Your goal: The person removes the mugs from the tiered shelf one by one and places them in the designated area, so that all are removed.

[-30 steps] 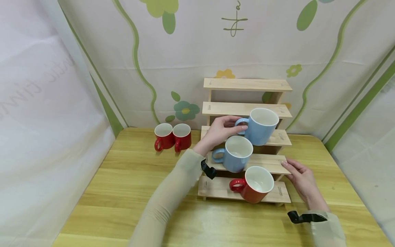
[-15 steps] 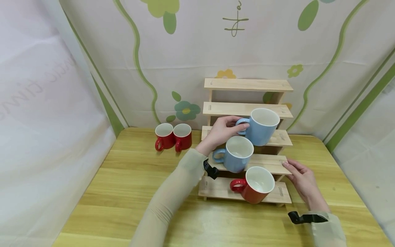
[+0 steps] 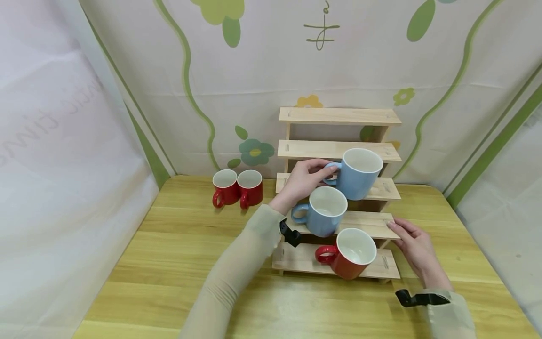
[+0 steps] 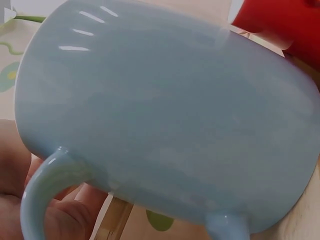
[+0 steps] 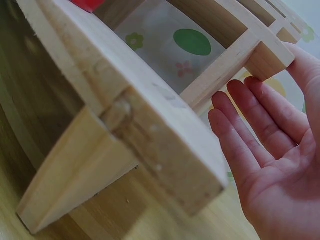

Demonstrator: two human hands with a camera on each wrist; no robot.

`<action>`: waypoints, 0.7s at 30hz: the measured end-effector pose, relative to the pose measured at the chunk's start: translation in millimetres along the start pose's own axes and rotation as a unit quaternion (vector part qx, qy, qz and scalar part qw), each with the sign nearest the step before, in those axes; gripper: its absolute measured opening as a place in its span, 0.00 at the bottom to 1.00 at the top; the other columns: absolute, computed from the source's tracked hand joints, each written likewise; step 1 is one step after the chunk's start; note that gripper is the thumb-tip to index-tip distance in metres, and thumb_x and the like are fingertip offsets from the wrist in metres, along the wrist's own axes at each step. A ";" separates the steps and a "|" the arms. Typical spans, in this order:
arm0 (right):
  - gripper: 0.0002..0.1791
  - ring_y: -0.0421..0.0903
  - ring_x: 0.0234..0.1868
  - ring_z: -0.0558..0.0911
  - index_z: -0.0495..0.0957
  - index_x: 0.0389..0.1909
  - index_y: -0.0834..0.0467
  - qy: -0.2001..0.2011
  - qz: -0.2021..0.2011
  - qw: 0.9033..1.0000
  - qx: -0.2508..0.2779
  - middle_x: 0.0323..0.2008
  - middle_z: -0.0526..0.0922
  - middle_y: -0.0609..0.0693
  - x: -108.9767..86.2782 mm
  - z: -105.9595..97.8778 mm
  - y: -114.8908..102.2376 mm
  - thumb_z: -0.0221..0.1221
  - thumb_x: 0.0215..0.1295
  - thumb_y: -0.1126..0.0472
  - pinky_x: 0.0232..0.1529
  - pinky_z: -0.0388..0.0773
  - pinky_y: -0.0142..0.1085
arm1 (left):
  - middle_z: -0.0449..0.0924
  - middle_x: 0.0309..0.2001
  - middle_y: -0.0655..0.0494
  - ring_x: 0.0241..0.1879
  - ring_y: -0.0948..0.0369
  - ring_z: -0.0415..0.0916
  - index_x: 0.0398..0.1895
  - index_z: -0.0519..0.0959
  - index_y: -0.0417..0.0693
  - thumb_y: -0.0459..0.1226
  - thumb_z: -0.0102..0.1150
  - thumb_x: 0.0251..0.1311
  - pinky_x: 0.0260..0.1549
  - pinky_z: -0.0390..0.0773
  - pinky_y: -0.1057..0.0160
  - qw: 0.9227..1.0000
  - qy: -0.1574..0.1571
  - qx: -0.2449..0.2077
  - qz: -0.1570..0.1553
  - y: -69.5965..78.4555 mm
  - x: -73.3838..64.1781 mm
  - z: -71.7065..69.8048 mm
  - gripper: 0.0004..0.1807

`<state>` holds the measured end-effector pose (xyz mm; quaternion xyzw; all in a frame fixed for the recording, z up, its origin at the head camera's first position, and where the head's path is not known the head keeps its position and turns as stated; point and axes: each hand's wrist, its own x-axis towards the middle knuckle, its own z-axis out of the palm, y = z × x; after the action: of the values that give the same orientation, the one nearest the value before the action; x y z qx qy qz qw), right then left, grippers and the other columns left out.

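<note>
In the head view my left hand (image 3: 302, 181) pinches the handle of a light blue mug (image 3: 357, 179), which appears to stand upright on the middle board of a stepped wooden shelf (image 3: 338, 115). A second blue mug (image 3: 322, 219) stands one board lower, below my left hand; its side fills the left wrist view. On the lowest board is a red mug (image 3: 349, 263). My right hand (image 3: 417, 249) holds the right end of the second-lowest board, thumb on top. The right wrist view has the other fingers (image 5: 255, 112) extended below that board.
Two red mugs (image 3: 250, 188) stand side by side on the wooden table (image 3: 169, 263), left of the shelf. Behind the shelf hangs a patterned white cloth (image 3: 254, 70). The two upper boards hold nothing.
My left thumb has shifted slightly upward on the blue mug's handle, so more of the handle's lower loop shows. The mugs, shelf and right hand stay in place.
</note>
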<state>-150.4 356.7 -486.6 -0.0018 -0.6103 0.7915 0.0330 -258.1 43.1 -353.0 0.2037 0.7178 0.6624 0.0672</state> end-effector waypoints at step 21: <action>0.12 0.37 0.49 0.84 0.87 0.49 0.55 -0.003 -0.001 1.000 0.015 0.50 0.82 0.44 2.1 -1.2 1.4 0.59 0.74 0.70 0.50 0.81 0.29 | 0.88 0.43 0.55 0.46 0.59 0.85 0.51 0.88 0.48 0.46 0.67 0.67 0.42 0.85 0.63 1.000 0.011 -0.010 0.001 -1.5 -5.1 -1.8 0.16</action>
<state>-152.5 357.6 -488.1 0.0016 -0.5984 0.8006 0.0316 -254.4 39.3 -355.1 0.1968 0.7117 0.6716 0.0607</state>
